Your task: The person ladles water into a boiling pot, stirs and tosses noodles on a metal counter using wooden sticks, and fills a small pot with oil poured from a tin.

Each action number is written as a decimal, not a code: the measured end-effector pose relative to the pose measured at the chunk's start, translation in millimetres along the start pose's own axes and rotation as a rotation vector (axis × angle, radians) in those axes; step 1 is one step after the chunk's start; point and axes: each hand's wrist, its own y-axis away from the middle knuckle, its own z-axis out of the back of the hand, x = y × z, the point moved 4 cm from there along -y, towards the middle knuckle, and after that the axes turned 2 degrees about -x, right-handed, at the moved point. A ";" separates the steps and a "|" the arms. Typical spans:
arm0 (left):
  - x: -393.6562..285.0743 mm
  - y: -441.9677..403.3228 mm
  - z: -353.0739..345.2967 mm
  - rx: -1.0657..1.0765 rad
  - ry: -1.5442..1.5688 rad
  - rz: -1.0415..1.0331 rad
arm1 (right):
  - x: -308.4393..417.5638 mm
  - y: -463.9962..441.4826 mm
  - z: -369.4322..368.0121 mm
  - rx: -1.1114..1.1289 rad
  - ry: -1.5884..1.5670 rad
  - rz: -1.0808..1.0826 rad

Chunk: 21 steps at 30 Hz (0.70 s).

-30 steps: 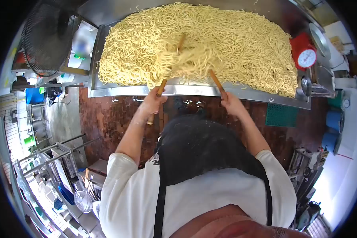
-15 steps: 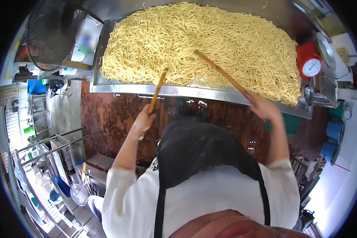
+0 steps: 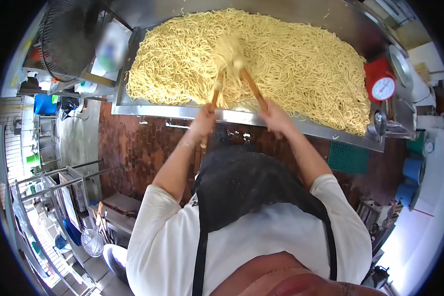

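A broad heap of yellow noodles (image 3: 301, 69) fills the metal tray (image 3: 153, 109) in front of me. My left hand (image 3: 203, 121) is closed around a wooden stick (image 3: 216, 93) just over the tray's near edge. Another wooden stick (image 3: 253, 89) is gripped in my right hand (image 3: 277, 118), a little to the right. Both sticks slant inward, and their far ends meet a raised, blurred clump of noodles (image 3: 228, 52). That clump hides the stick tips.
A red dial scale (image 3: 380, 81) stands at the tray's right end, with a small metal bowl (image 3: 379, 122) near it. A caged fan (image 3: 66, 39) is at the upper left. A green crate (image 3: 349, 157) lies on the brown tiled floor (image 3: 138, 148). Metal racks (image 3: 59, 182) stand left.
My right hand has swung left and my left hand has moved right and forward, bringing the sticks close together. A clump of noodles has risen between their ends.
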 end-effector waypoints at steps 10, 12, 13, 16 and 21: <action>16.4 -8.9 -12.7 0.032 -0.092 -0.059 | -26.2 4.7 -18.5 -0.080 -0.024 -0.052; -37.2 -9.8 -14.4 0.060 0.142 -0.104 | 0.0 6.4 -9.8 -0.099 -0.043 -0.072; -66.6 2.4 -7.0 -0.002 0.126 -0.181 | 13.7 7.0 3.5 -0.196 0.048 0.031; -65.0 7.7 13.2 -0.039 0.070 -0.150 | 22.7 16.3 28.9 -0.338 0.176 0.176; 14.5 -15.2 -16.1 0.045 -0.057 0.007 | -113.0 -5.9 -34.3 -0.268 0.163 0.059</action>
